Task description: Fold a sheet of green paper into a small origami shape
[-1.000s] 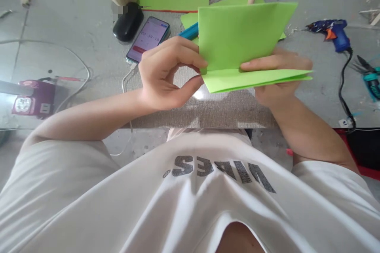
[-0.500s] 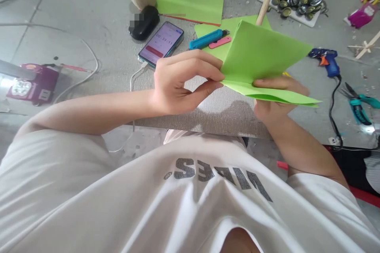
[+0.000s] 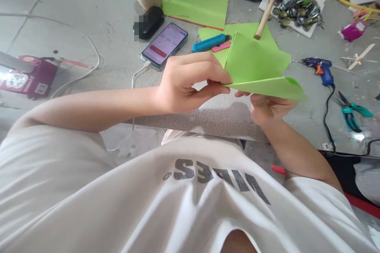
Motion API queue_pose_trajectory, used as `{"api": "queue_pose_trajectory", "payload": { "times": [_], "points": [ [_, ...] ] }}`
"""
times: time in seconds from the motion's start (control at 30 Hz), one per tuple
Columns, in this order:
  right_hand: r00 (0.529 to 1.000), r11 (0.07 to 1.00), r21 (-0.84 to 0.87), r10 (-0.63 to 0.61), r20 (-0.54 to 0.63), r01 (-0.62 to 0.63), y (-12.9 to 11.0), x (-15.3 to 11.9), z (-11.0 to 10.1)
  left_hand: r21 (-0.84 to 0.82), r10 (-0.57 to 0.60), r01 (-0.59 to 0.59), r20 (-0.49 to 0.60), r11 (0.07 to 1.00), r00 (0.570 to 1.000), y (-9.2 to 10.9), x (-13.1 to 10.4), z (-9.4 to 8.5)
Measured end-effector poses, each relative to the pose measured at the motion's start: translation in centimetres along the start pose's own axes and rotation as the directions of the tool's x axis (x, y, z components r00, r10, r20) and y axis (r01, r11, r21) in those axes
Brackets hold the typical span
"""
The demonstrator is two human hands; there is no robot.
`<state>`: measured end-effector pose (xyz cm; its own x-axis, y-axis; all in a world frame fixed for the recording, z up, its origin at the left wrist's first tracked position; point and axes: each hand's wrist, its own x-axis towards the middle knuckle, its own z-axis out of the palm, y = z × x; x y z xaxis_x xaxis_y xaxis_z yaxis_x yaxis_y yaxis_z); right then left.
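A folded sheet of green paper (image 3: 252,59) is held above the table's near edge, one panel standing up and a flap (image 3: 267,85) jutting to the right. My left hand (image 3: 192,81) is closed, thumb and fingers pinching the fold at its left end. Under the flap, my right hand (image 3: 273,108) bears against the paper from below. Its thumb shows beneath the edge, while most of its fingers are hidden by the flap. Just behind lie a blue utility knife (image 3: 209,43) and a small pink strip (image 3: 221,46), on or beside another green sheet (image 3: 212,31).
A phone (image 3: 164,45) with a running timer and a black case (image 3: 150,22) lie left of the paper. Bottle caps (image 3: 297,4) are heaped at back right, near a wooden stick (image 3: 266,15). A blue glue gun (image 3: 322,67) and pliers (image 3: 352,116) lie right.
The right thumb has come off the top of the flap and now sits below it. The flap has tilted up, its right end shifting left. My left hand keeps its pinch.
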<state>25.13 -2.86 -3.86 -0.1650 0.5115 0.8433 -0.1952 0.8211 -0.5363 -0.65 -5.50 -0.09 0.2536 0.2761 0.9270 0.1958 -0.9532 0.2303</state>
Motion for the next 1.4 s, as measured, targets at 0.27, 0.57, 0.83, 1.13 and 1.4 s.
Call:
{"api": "queue_pose_trajectory", "payload": {
  "times": [0.27,0.57,0.83,1.13,1.4],
  "points": [
    [0.997,0.994,-0.068,-0.08,0.01,0.08,0.9,0.0,-0.6,-0.014,-0.074,0.076,0.113,0.997,0.991,-0.7,-0.5,-0.3],
    [0.995,0.986,-0.138,-0.084,0.051,0.09,1.5,1.5,-1.6,0.007,0.016,-0.016,0.02,1.0,1.0,0.0,0.4,-0.2],
    [0.976,0.957,-0.196,-0.217,0.001,0.213,1.9,1.7,-2.1,-0.01,-0.077,0.077,0.019,0.997,0.997,0.3,0.1,-0.1],
    [0.975,0.953,-0.219,-0.219,-0.028,0.208,1.4,2.0,-1.7,0.015,-0.033,0.032,0.058,0.999,0.998,0.8,0.5,-0.7],
    [0.941,0.904,-0.289,-0.338,-0.029,0.316,0.7,2.2,-1.2,0.136,-0.11,0.101,0.063,0.986,0.992,1.0,-0.3,-1.1]
  ]
}}
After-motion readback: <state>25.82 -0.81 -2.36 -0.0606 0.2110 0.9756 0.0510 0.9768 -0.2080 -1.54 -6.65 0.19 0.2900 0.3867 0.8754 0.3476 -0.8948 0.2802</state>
